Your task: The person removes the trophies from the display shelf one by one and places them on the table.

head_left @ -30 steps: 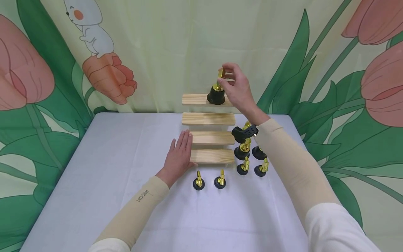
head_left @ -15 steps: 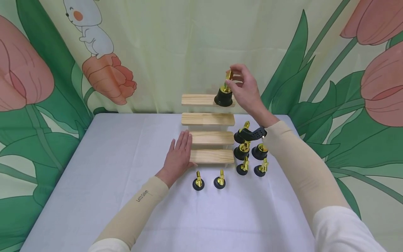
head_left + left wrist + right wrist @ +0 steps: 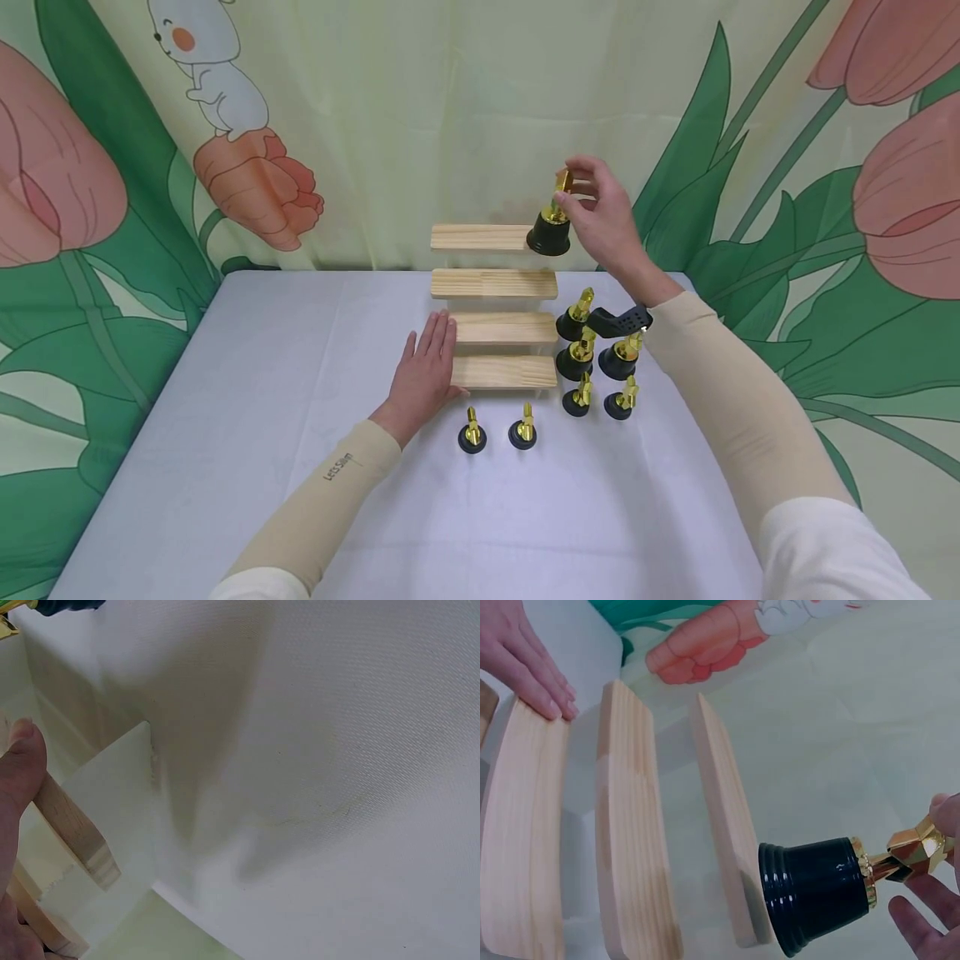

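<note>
My right hand [image 3: 603,218] pinches the gold top of a trophy [image 3: 550,235] with a black cup-shaped base. The trophy stands nearly upright at the right end of the topmost board [image 3: 480,237] of a stepped wooden shelf; whether its base bears on the wood I cannot tell. The right wrist view shows the trophy's black base [image 3: 817,889] overlapping that board's end. With straight fingers, my left hand [image 3: 426,371] rests against the left side of the lower boards [image 3: 506,372]. The left wrist view has its thumb [image 3: 22,769] beside the shelf's clear side panel [image 3: 112,795].
Several more trophies [image 3: 576,360] stand right of the shelf, under my right forearm. Two smaller trophies [image 3: 472,435] [image 3: 522,432] stand in front of it. A white cloth [image 3: 300,358] covers the table, and a printed curtain [image 3: 375,125] hangs behind.
My right hand has slid the trophy rightward along the top board, from right of its middle to its right end. The left hand has kept its place.
</note>
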Available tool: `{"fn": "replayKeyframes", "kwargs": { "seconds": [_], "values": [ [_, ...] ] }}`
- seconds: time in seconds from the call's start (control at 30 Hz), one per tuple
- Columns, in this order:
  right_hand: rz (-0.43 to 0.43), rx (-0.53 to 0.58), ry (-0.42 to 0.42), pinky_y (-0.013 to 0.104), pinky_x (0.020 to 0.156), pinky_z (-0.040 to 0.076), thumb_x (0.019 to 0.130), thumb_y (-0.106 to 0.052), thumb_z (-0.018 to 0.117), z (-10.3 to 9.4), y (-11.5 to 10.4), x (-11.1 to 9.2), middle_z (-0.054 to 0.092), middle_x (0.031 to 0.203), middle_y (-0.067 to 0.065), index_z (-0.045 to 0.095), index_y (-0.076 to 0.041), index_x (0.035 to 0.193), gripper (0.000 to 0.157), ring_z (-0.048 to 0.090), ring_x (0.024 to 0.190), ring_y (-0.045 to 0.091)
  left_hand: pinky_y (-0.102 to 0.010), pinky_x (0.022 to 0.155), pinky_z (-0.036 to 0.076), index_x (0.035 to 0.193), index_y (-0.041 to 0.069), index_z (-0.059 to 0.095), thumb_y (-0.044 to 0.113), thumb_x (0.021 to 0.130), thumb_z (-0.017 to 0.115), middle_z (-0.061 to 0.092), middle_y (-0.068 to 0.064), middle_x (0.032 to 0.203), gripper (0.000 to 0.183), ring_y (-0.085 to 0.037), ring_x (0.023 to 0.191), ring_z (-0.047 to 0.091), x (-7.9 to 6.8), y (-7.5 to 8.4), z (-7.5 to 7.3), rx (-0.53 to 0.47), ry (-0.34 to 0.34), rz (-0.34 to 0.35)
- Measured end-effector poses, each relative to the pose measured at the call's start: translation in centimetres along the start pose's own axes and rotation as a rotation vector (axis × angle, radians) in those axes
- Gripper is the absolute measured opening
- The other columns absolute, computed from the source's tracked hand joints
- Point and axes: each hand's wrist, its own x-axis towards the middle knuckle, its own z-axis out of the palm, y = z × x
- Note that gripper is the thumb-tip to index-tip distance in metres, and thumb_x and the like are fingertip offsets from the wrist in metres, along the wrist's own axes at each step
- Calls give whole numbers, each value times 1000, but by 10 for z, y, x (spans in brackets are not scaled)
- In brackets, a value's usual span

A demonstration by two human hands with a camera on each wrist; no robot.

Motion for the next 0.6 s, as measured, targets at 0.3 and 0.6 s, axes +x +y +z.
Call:
{"fn": "replayKeyframes", "kwargs": {
  "seconds": [0.3, 0.6],
  "values": [
    [4, -44, 2, 34, 105, 48, 98, -18, 62, -8, 4, -5, 57, 136, 7, 46, -13, 141, 45, 57, 125, 21, -52, 119, 31, 156, -4, 15, 61, 75, 76, 15, -21, 165, 120, -31, 154, 16, 0, 0, 2, -2, -1, 0],
    [22, -75, 25, 36, 106, 48, 99, -19, 60, -17, 10, -9, 57, 136, 7, 46, -13, 141, 44, 56, 126, 21, -53, 120, 28, 156, -4, 14, 58, 76, 77, 13, -20, 166, 119, -31, 155, 14, 0, 1, -1, -30, -21, -4]
  ]
}}
